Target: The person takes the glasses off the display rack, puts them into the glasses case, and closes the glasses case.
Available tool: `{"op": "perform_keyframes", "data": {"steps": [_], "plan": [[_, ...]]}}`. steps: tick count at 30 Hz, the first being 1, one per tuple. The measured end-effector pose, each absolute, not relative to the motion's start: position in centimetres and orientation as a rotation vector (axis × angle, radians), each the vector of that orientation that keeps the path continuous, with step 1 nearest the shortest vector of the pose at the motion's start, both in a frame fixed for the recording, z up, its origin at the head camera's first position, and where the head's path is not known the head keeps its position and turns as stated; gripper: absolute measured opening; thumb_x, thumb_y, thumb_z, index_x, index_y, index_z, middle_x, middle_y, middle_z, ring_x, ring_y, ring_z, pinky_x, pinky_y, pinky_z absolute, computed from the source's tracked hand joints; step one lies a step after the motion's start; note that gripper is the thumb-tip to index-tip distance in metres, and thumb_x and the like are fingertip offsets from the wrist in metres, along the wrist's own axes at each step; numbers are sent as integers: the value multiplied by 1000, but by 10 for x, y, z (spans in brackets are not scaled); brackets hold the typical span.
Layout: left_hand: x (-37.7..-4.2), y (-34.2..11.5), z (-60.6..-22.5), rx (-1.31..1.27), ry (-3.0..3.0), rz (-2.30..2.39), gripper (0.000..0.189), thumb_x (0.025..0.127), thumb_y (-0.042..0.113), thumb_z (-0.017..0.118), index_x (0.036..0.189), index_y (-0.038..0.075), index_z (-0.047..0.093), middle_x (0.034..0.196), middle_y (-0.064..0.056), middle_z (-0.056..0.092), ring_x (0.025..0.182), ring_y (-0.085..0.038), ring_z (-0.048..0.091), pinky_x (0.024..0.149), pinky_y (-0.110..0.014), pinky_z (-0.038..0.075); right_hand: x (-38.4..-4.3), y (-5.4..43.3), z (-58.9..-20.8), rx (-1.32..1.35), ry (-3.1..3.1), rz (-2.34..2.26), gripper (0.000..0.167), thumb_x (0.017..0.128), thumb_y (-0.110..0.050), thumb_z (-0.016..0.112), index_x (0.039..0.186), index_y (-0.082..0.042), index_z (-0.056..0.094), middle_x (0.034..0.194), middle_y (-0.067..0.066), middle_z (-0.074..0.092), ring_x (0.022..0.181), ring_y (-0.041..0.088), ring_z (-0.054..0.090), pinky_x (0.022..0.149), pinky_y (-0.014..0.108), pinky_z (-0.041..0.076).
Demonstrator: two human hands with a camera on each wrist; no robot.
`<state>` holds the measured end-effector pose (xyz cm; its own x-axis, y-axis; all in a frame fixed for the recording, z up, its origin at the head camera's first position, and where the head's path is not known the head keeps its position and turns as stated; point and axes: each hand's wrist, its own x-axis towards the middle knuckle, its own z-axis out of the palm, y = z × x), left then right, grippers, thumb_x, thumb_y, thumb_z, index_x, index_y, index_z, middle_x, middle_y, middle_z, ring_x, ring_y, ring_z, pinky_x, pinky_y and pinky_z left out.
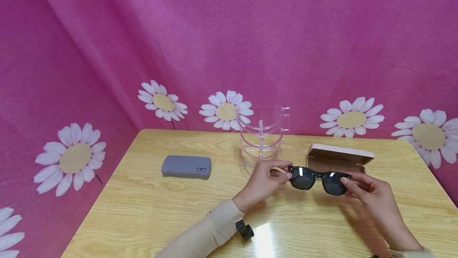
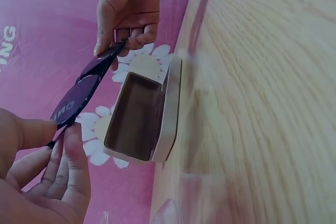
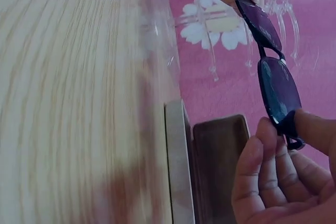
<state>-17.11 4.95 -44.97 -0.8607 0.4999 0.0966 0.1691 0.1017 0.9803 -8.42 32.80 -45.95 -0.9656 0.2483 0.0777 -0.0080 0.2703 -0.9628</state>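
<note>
Black sunglasses [image 1: 303, 179] with dark lenses are held up between both hands, lenses toward the head camera. My left hand [image 1: 266, 180] pinches one outer end of the frame between thumb and fingers. At the other end, my right hand [image 1: 375, 196] grips the corner, its thumb on the front by the lens. In the left wrist view the sunglasses [image 2: 79, 93] stretch slantwise from hand to hand. Just behind them on the table stands an open glasses case [image 1: 336, 158] with a brown inside, partly hidden by the sunglasses and right hand in the head view.
A clear display stand [image 1: 261, 140] with curved tiers rises at the back middle of the wooden table [image 1: 143, 210]. To the left lies a closed grey glasses case [image 1: 187, 167] with a small glasses print. A pink flowered cloth [image 1: 286, 51] hangs behind the table.
</note>
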Motion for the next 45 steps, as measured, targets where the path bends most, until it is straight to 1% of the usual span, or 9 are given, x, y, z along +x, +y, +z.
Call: {"op": "perform_keyframes", "data": {"steps": [4, 9, 10, 12, 16, 23, 29, 39, 45], "plan": [[-173, 63, -456, 666, 2165, 1842, 34, 93, 1, 75, 127, -1, 73, 113, -20, 75, 86, -20, 79, 69, -13, 58, -82, 337, -464, -248, -2340, 1765, 34, 100, -7, 69, 96, -40, 74, 81, -21, 75, 67, 2, 69, 64, 17, 60], [-177, 73, -466, 624, 2188, 1825, 34, 93, 2, 75, 127, -1, 73, 149, -29, 56, 86, -16, 79, 69, -14, 59, -82, 344, -468, -304, -2358, 1761, 34, 100, -8, 69, 98, -41, 73, 82, -23, 74, 69, 0, 69, 64, 19, 61], [-179, 75, -467, 620, 2196, 1820, 33, 94, 2, 75, 127, -1, 73, 149, -29, 56, 86, -16, 79, 69, -14, 59, -84, 345, -469, -316, -2365, 1751, 32, 101, -9, 69, 99, -41, 72, 82, -24, 73, 70, -1, 69, 64, 19, 61], [-182, 79, -469, 620, 2201, 1818, 33, 94, 2, 74, 128, -2, 72, 143, -27, 62, 87, -20, 80, 70, -14, 59, -88, 347, -469, -337, -2380, 1725, 28, 101, -12, 69, 101, -40, 71, 83, -27, 72, 71, -2, 70, 65, 19, 62], [-190, 87, -471, 628, 2239, 1816, 34, 95, 2, 73, 128, -3, 72, 108, -18, 76, 87, -23, 80, 71, -14, 59, -98, 352, -470, -356, -2385, 1716, 22, 102, -15, 69, 104, -37, 71, 85, -29, 71, 73, -4, 69, 65, 18, 62], [-197, 103, -474, 637, 2251, 1800, 34, 94, 4, 74, 128, 0, 73, 110, -14, 78, 85, -18, 80, 68, -12, 57, -103, 365, -473, -382, -2427, 1607, 15, 103, -18, 67, 117, -22, 72, 85, -33, 68, 73, -6, 68, 64, 15, 58], [-204, 116, -479, 642, 2310, 1770, 31, 93, 3, 75, 124, 4, 76, 106, -12, 79, 81, -11, 78, 69, -11, 55, -106, 378, -476, -394, -2459, 1578, 17, 103, -24, 68, 118, -28, 72, 82, -33, 68, 72, -6, 66, 57, 20, 56], [-212, 136, -483, 582, 2278, 1792, 29, 92, 3, 77, 121, 7, 78, 102, -10, 79, 81, -11, 79, 63, -14, 56, -112, 393, -482, -446, -2464, 1615, 30, 104, -28, 66, 131, -16, 66, 82, -28, 69, 67, 0, 68, 54, 22, 52], [-213, 144, -483, 564, 2326, 1721, 26, 92, 4, 78, 118, 6, 79, 101, -8, 79, 79, -10, 78, 60, -14, 55, -111, 403, -481, -421, -2495, 1649, 15, 105, -27, 64, 118, -29, 69, 83, -29, 69, 67, 2, 66, 56, 22, 53]]}}
